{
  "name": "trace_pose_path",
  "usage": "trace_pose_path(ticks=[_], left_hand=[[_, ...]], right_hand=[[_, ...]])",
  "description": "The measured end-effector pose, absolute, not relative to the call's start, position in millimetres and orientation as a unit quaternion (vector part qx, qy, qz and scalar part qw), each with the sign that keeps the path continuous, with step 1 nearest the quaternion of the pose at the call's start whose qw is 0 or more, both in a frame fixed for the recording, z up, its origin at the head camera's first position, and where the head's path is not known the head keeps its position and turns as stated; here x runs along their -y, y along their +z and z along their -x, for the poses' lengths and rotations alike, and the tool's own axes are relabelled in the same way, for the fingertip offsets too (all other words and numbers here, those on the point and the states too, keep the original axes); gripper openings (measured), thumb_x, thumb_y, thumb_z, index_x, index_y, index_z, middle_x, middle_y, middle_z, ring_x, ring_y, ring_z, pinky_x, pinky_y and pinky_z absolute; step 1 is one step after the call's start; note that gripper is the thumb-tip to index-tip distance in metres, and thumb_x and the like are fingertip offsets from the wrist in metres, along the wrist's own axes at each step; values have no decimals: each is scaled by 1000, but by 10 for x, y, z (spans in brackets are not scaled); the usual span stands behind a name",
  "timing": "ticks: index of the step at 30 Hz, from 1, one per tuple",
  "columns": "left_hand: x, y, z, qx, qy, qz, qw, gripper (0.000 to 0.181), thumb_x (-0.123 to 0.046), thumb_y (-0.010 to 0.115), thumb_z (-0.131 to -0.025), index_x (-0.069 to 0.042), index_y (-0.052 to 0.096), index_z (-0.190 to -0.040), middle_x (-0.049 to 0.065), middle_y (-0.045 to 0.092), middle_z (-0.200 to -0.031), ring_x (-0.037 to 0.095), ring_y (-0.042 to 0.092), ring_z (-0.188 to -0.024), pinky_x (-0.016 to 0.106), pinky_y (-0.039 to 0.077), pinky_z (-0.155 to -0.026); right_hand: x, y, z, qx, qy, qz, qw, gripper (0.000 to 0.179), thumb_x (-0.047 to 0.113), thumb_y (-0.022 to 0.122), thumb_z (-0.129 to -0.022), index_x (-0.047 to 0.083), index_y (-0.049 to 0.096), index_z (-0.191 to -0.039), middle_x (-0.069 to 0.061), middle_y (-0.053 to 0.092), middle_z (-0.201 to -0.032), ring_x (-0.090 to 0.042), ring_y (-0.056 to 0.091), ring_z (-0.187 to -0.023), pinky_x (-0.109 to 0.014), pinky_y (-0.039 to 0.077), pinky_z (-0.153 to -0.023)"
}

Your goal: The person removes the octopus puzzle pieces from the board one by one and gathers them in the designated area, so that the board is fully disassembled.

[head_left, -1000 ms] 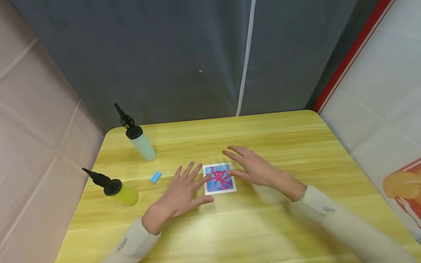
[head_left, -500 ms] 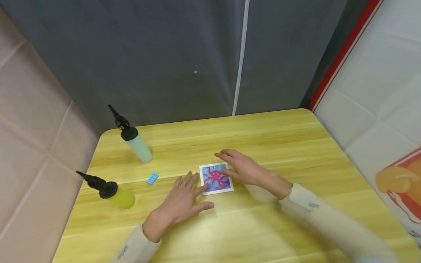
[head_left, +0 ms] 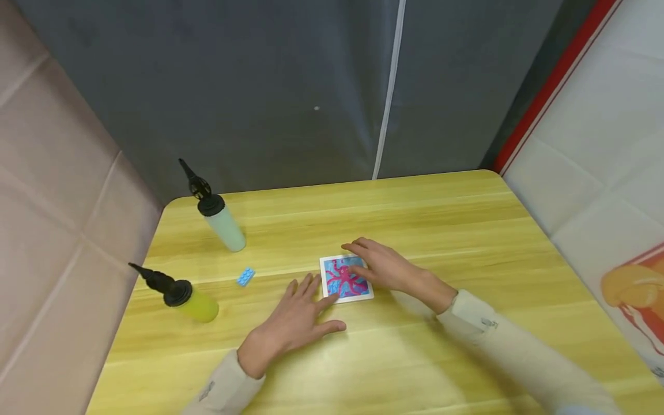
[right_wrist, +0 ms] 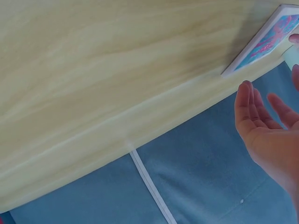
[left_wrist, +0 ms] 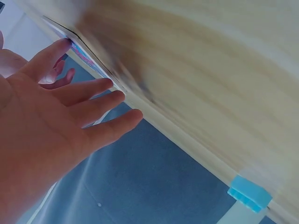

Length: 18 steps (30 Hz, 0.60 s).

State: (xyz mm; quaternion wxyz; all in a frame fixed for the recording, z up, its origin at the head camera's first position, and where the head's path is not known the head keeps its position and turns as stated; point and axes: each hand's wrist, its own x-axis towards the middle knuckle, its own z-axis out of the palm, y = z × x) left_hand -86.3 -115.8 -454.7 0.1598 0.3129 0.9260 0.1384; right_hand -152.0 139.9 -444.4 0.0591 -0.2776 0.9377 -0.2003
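Note:
A square picture card (head_left: pixel 334 280) with a pink octopus on blue and a white border lies flat on the yellow wood-grain table. My left hand (head_left: pixel 294 324) is at its lower left, palm down with fingers spread and straight. In the left wrist view, one of its fingertips is at the card's edge (left_wrist: pixel 86 55); whether it presses there I cannot tell. From the right, my right hand (head_left: pixel 383 266) reaches over the card's upper right part, its fingers loosely bent and not closed round anything. Its fingers cover part of the picture.
Left of the card lies a small blue toy brick (head_left: pixel 245 276). Farther left, two balloon-pump-like cylinders with black tapered nozzles lie on the table, one pale green (head_left: pixel 226 229) and one yellow-green (head_left: pixel 199 305). A dark curtain (head_left: pixel 259 104) hangs behind the table (head_left: pixel 441 219).
My right hand has shifted left, farther over the card, and its fingers have drawn closer together. My left hand has come slightly nearer to me and right. The card looks unmoved on the table.

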Motion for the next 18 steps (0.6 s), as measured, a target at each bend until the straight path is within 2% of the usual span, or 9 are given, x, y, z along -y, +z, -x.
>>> trace_pose_path(ticks=[10,18], left_hand=[[1127,-4573,908,-922,144,-322,160,77,-77,40,-97,-26,50,-154,26,23,-168,45,20,-158,66,19,-125],[1156,-4588,897,-923,139,-320,161,73,-74,43,-98,-25,53,-152,27,27,-167,47,25,-156,69,25,-121]], right_hand=[[-1336,-4510,1584,-933,-218,276,78,47,31,68,-101,7,61,-140,-8,66,-125,-18,65,-103,-40,58,-94],[-1157,-4599,1595,-925,-230,293,80,37,26,65,-103,6,65,-134,-6,68,-117,-10,59,-84,-29,55,-78]])
